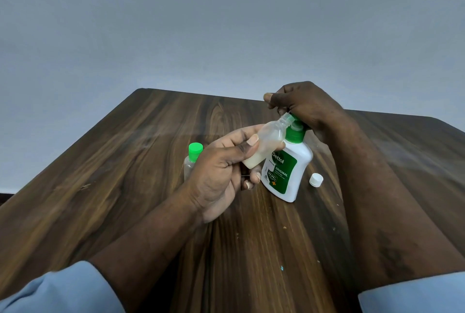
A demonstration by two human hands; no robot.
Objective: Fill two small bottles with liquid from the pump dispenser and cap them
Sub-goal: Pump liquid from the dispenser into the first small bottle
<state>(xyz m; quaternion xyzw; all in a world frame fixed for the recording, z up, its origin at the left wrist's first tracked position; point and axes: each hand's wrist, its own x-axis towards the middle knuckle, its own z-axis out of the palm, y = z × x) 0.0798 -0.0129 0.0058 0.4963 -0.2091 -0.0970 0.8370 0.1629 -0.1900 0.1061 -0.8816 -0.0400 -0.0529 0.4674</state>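
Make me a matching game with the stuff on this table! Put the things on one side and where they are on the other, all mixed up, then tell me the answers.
Things:
1. open bottle
2. white cap
3. green-capped bottle
4. pump dispenser

Places:
A. stands upright behind the left hand
B. its green top is under the right hand
C. lies by itself on the table
D. tilted, held in the left hand

Answers: 1-D, 2-C, 3-A, 4-B.
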